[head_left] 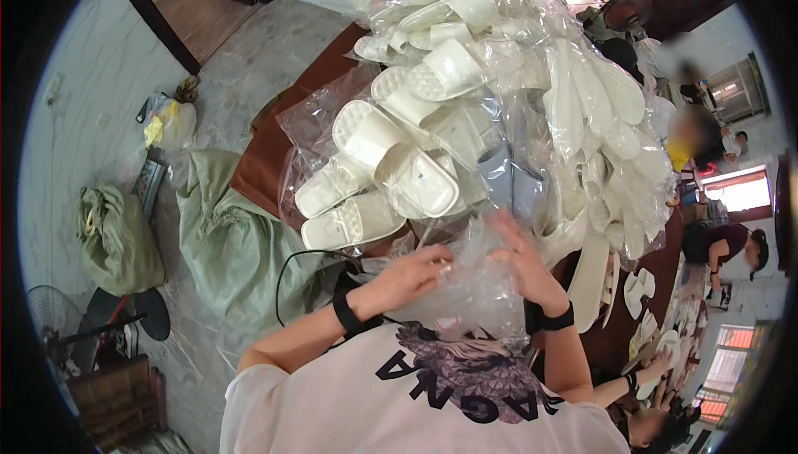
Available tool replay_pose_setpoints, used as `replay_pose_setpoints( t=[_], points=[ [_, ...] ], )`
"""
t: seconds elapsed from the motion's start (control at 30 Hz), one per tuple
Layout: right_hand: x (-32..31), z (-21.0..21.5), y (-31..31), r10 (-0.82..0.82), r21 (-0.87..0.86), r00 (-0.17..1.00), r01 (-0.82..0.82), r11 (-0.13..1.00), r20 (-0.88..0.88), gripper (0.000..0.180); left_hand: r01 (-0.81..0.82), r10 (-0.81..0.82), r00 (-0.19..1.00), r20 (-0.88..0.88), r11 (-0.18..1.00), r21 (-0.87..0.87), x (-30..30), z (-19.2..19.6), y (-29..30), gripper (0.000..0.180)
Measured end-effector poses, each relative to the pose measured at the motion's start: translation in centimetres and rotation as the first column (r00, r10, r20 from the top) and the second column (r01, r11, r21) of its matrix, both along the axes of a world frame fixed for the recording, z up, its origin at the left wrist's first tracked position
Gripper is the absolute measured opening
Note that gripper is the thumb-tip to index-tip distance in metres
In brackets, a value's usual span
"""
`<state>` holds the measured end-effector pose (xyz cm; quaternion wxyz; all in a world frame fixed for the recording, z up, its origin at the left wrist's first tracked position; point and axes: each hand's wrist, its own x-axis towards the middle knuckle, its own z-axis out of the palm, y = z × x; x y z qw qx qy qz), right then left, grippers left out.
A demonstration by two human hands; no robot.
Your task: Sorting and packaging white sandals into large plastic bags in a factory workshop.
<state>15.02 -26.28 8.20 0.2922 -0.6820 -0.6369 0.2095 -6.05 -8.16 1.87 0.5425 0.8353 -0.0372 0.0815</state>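
Observation:
A crumpled clear plastic bag (475,288) lies in front of my chest, between my two hands. My left hand (409,278) has its fingers curled against the left edge of this bag and pinches the film. On the other side, my right hand (529,265) has its fingers stretched out, slightly blurred, next to the plastic. Just beyond the hands are loose cream slippers (395,155) with textured insoles, and a grey-blue slipper (511,180) sits in clear wrapping right of them. Whether anything is inside the bag between my hands is hard to make out.
A tall heap of bagged white slippers (594,105) covers the brown table (270,167). Green sacks (229,230) stand on the floor at left, near a fan (54,309). A black cable (287,275) loops beside my left arm. Other people work along the right side.

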Motion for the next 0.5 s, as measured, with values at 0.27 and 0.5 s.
replay_pose_setpoints(
  t=[0.27, 0.5],
  points=[
    [-2.5, -0.7, -6.5, -0.047, -0.004, 0.995, 0.047, 0.999, 0.086, 0.034, 0.235, -0.23, 0.97, -0.072, 0.969, 0.07, -1.8, 1.9, -3.4, 0.063],
    [-1.7, 1.2, -4.9, -0.286, -0.103, 0.953, 0.275, 0.956, -0.102, 0.047, 0.286, -0.28, 0.955, -0.096, 0.956, 0.055, -0.2, -0.7, -6.3, 0.069]
  ],
)
